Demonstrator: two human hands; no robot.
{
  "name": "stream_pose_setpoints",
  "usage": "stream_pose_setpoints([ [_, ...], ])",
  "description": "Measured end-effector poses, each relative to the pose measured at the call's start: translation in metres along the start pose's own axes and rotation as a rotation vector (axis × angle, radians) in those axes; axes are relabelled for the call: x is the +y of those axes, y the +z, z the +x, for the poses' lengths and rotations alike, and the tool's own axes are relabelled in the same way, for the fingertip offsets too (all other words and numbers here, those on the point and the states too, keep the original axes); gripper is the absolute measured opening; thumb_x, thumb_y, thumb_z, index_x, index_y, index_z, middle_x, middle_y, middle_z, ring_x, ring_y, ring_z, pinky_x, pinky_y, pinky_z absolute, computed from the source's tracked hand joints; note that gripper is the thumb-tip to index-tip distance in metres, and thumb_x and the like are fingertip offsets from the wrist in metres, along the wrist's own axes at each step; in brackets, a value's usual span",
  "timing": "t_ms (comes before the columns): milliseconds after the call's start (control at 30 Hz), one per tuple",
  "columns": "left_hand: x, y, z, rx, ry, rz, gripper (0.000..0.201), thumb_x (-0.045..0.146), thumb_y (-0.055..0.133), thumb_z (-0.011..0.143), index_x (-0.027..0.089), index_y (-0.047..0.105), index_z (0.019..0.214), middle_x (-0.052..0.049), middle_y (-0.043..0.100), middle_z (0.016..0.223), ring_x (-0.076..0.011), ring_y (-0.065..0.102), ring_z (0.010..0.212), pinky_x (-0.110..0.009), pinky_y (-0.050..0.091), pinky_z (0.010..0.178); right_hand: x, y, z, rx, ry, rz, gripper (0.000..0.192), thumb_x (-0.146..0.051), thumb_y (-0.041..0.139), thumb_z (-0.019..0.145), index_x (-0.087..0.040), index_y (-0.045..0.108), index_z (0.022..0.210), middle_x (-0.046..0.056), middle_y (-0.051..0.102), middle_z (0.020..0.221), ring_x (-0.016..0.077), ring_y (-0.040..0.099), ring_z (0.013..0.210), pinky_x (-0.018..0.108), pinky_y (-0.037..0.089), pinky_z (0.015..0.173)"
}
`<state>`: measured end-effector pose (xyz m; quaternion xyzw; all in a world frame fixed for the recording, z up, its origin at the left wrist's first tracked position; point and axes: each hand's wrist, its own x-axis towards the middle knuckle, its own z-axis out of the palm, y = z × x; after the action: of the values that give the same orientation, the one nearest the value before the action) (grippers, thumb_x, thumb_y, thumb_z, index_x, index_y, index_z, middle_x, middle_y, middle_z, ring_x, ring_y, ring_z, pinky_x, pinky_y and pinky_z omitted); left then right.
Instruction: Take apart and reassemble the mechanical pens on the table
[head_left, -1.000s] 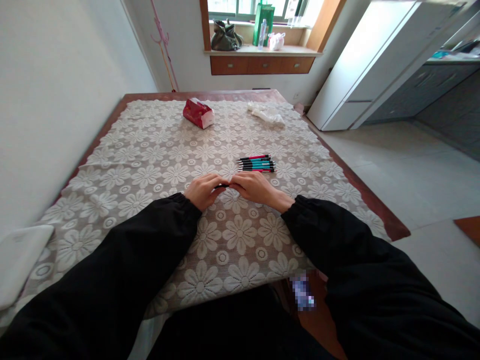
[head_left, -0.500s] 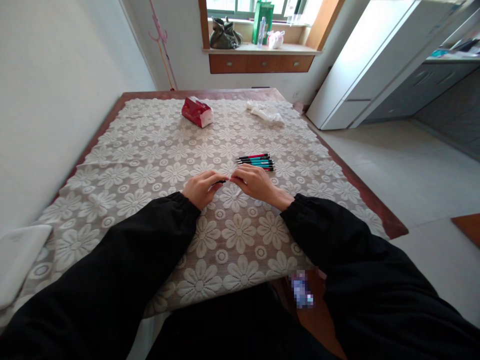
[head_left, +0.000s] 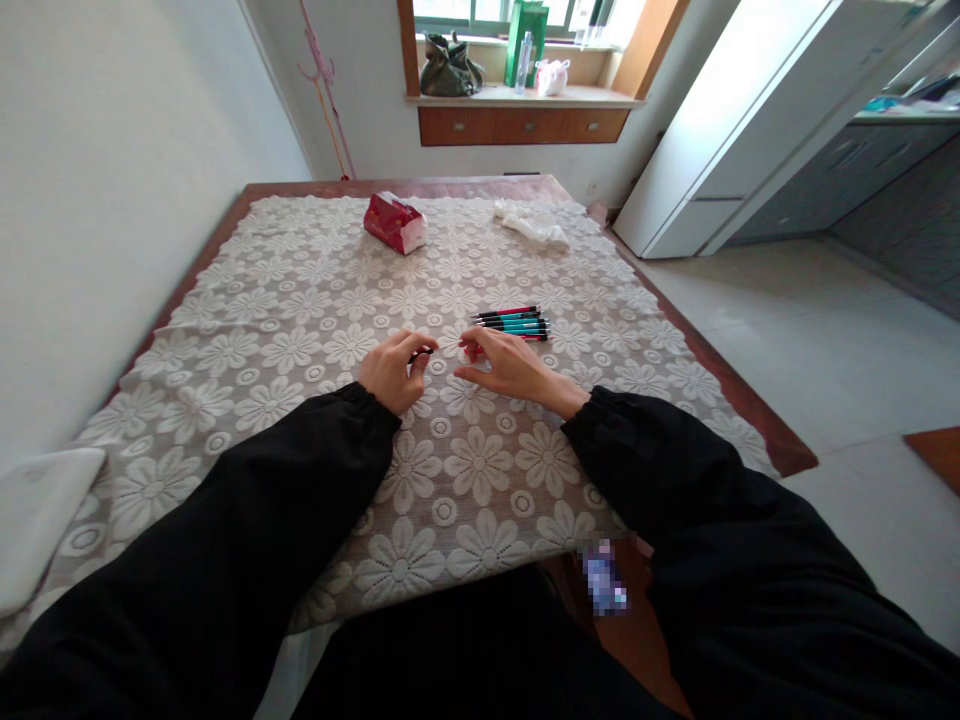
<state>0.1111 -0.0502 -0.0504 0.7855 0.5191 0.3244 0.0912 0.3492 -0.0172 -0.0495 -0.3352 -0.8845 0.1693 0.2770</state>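
My left hand [head_left: 395,371] is closed, with a small black piece [head_left: 422,353] pinched between thumb and fingers; most of it is hidden. Across a short gap, my right hand [head_left: 511,365] has its thumb stretched away from the fingers. A red piece [head_left: 472,351] shows just behind those fingertips, and I cannot tell whether they touch it. Several pens [head_left: 514,322] with teal or red barrels and black ends lie side by side just beyond my right hand, which partly covers the nearest ones.
A patterned lace cloth [head_left: 480,465] covers the table. Toward its far side lie a red tissue pack [head_left: 395,222] and a crumpled white plastic bag [head_left: 532,226]. A white flat object [head_left: 46,520] rests at the left edge. A white fridge [head_left: 739,120] stands beyond the right side.
My hands have drawn apart from where their fingertips met. The left moved slightly left and up with the black piece. My right thumb opened away from the fingers, and the red piece came into sight.
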Motion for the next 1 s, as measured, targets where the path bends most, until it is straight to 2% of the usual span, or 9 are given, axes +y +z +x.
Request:
stream_pose_setpoints([
  [200, 0.003, -0.001, 0.0, -0.038, -0.038, 0.059, 0.023, 0.017, 0.055, 0.089, 0.024, 0.071, 0.105, -0.005, 0.073, 0.102, -0.0205, 0.071, 0.085, -0.033, 0.054, 0.073, 0.003, -0.006, 0.0, -0.227, -0.261, -0.008, 0.019, -0.037, 0.061, 0.099, -0.018, 0.066, 0.099, 0.007, 0.066, 0.1, 0.017, 0.06, 0.085, 0.028, 0.044, 0.077],
  [333, 0.003, -0.001, 0.0, -0.049, -0.029, 0.084, 0.023, 0.017, 0.056, 0.089, 0.025, 0.071, 0.104, -0.004, 0.073, 0.101, -0.021, 0.07, 0.085, -0.033, 0.053, 0.072, 0.002, -0.007, 0.001, -0.266, -0.33, -0.009, 0.021, -0.025, 0.049, 0.104, -0.019, 0.066, 0.096, 0.007, 0.066, 0.1, 0.0166, 0.06, 0.088, 0.028, 0.046, 0.08],
  [433, 0.004, -0.001, 0.0, -0.056, -0.024, 0.095, 0.023, 0.017, 0.056, 0.088, 0.025, 0.071, 0.103, -0.004, 0.073, 0.1, -0.0206, 0.069, 0.082, -0.033, 0.053, 0.072, 0.001, -0.011, 0.001, -0.272, -0.349, -0.046, 0.023, -0.029, 0.049, 0.105, -0.018, 0.067, 0.097, 0.007, 0.066, 0.098, 0.0174, 0.061, 0.088, 0.029, 0.046, 0.08],
  [600, 0.004, -0.002, 0.0, -0.043, -0.03, 0.096, 0.022, 0.017, 0.056, 0.087, 0.025, 0.071, 0.102, -0.004, 0.074, 0.1, -0.021, 0.069, 0.082, -0.034, 0.053, 0.071, 0.003, -0.025, -0.001, -0.276, -0.326, -0.113, 0.019, -0.034, 0.062, 0.096, -0.018, 0.067, 0.105, 0.008, 0.068, 0.102, 0.0194, 0.062, 0.087, 0.031, 0.046, 0.077],
  [700, 0.003, -0.001, 0.0, -0.033, -0.03, 0.096, 0.022, 0.017, 0.056, 0.087, 0.025, 0.071, 0.101, -0.004, 0.074, 0.101, -0.021, 0.069, 0.083, -0.034, 0.053, 0.071, 0.005, -0.027, 0.0, -0.317, -0.329, -0.168, 0.011, -0.025, 0.057, 0.096, -0.018, 0.067, 0.095, 0.007, 0.068, 0.097, 0.0182, 0.06, 0.082, 0.031, 0.044, 0.074],
  [833, 0.003, -0.002, 0.0, -0.038, -0.025, 0.1, 0.021, 0.017, 0.056, 0.087, 0.025, 0.071, 0.1, -0.004, 0.073, 0.099, -0.0209, 0.069, 0.083, -0.034, 0.053, 0.071, 0.006, -0.02, 0.001, -0.317, -0.298, -0.21, 0.018, -0.021, 0.048, 0.102, -0.018, 0.063, 0.094, 0.008, 0.068, 0.097, 0.0172, 0.06, 0.081, 0.029, 0.042, 0.074],
  [900, 0.004, -0.002, -0.001, -0.043, -0.025, 0.105, 0.021, 0.017, 0.056, 0.087, 0.025, 0.071, 0.1, -0.004, 0.073, 0.099, -0.0214, 0.069, 0.084, -0.034, 0.053, 0.071, 0.006, -0.016, 0.001, -0.281, -0.245, -0.184, 0.016, -0.021, 0.048, 0.103, -0.018, 0.062, 0.098, 0.008, 0.069, 0.097, 0.0169, 0.06, 0.08, 0.029, 0.041, 0.073],
  [1000, 0.004, -0.002, -0.001, -0.04, -0.019, 0.115, 0.021, 0.017, 0.056, 0.087, 0.025, 0.071, 0.099, -0.004, 0.074, 0.1, -0.0218, 0.069, 0.085, -0.034, 0.053, 0.072, 0.007, -0.011, 0.001, -0.198, -0.09, -0.077, 0.013, -0.019, 0.047, 0.103, -0.019, 0.06, 0.103, 0.004, 0.069, 0.087, 0.0151, 0.058, 0.072, 0.027, 0.037, 0.068],
])
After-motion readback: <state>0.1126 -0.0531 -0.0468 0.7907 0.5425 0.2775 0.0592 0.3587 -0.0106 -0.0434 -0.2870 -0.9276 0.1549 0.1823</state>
